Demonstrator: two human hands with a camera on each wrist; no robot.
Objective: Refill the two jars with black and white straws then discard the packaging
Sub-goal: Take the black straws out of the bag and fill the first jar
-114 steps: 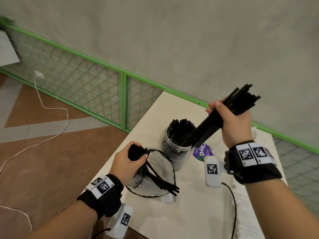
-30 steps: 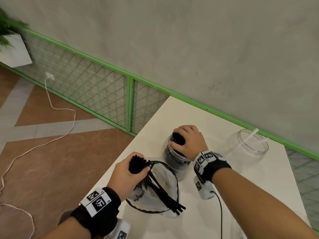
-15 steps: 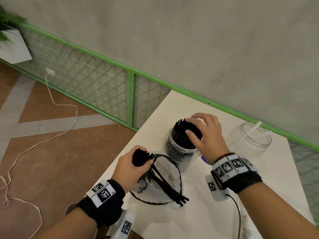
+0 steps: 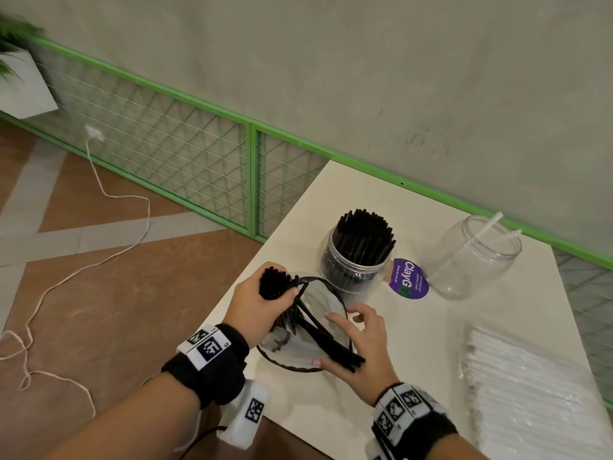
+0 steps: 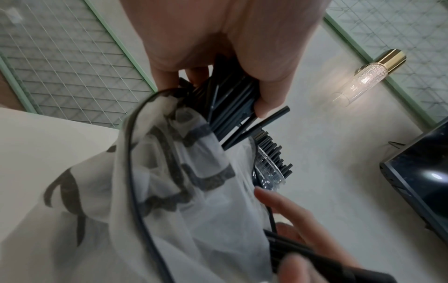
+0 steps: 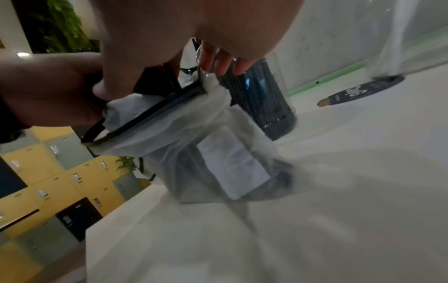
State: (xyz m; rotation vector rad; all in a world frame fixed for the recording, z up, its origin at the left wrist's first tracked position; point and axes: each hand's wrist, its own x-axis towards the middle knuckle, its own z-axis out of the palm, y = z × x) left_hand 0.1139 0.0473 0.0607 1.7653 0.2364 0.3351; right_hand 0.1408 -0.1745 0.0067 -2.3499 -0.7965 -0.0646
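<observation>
Between the two hands, on the table (image 4: pixel 414 376): a thin plastic bag (image 4: pixel 298 351) with a last bundle of black straws (image 4: pixel 318 330) sticking out. Left hand (image 4: pixel 262 302) curled tight round the bundle's upper ends. Right hand (image 4: pixel 356 346) loosely spread, thumb and fingertips at the lower ends and the bag's rim, not yet closed on anything. Just beyond both hands, the jar (image 4: pixel 356 263) packed with black straws; further right, the near-empty jar (image 4: pixel 474 257). Light, stiff, smooth and likely to slide apart, so best gripped firmly mid-bundle; bag limp, best pinched at the rim.
</observation>
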